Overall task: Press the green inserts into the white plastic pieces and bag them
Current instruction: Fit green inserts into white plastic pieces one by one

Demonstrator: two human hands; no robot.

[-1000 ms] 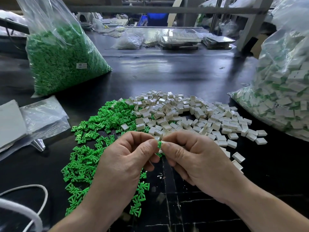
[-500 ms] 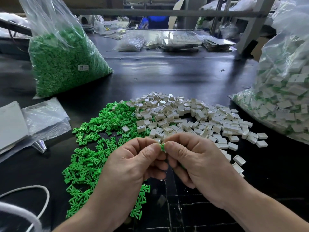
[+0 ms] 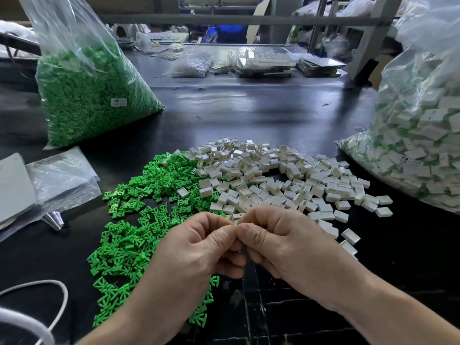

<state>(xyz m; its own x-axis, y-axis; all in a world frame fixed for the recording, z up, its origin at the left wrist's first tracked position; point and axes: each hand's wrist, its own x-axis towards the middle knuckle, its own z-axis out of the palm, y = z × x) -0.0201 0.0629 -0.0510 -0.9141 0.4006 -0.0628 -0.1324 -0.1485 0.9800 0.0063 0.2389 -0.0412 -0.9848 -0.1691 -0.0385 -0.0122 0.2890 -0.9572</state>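
On black table (image 3: 249,115), green inserts (image 3: 139,245) and white pieces (image 3: 286,185) are lying in touching piles. Left hand (image 3: 199,250) and right hand (image 3: 286,245) are touching at piles' near edge, curled fingers and thumbs pinching small part, mostly hidden.

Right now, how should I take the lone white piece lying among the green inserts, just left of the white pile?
Pinch the lone white piece across its two long side walls, coming straight down. It lies flat on the green inserts, a shallow box whose sides look clear. The left hand is nearer, once free.
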